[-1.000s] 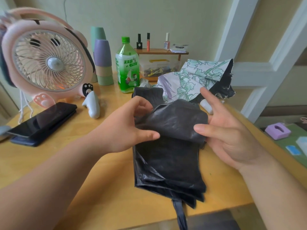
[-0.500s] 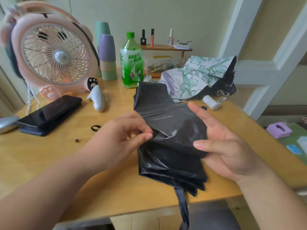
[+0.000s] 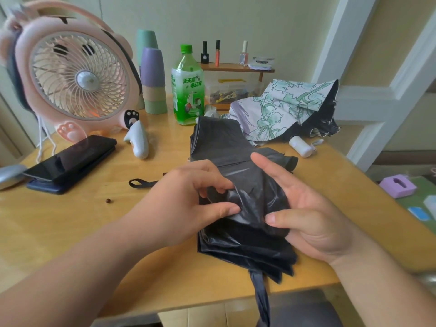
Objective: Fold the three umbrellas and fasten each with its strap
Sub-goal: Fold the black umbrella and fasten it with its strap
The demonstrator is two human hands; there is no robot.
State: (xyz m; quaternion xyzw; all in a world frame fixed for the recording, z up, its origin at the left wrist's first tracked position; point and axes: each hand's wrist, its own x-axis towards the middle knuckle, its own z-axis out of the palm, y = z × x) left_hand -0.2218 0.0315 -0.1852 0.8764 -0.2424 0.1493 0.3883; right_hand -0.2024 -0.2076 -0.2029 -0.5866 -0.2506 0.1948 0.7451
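A black umbrella [image 3: 226, 147] lies collapsed on the wooden table [image 3: 70, 220], its canopy in loose pleats. My left hand [image 3: 188, 199] pinches a fold of the black fabric between thumb and fingers. My right hand [image 3: 304, 208] cups the canopy from the right, fingers mostly straight and thumb pressing the cloth. The black strap [image 3: 260, 296] hangs off the table's front edge. A floral white-and-green umbrella [image 3: 283, 107] with a white handle [image 3: 300, 146] lies unfolded at the back right. No third umbrella shows.
A pink desk fan [image 3: 77, 76] stands at the back left, with a dark phone [image 3: 70, 159] and a white remote [image 3: 138, 140] before it. Stacked cups [image 3: 153, 79], a green bottle [image 3: 187, 88] and a small shelf [image 3: 236, 67] line the back. A black loop [image 3: 139, 184] lies left of my hand.
My left hand has shifted its pinch further onto the fold in the middle of the canopy. My right hand has closed in from the right against the fabric.
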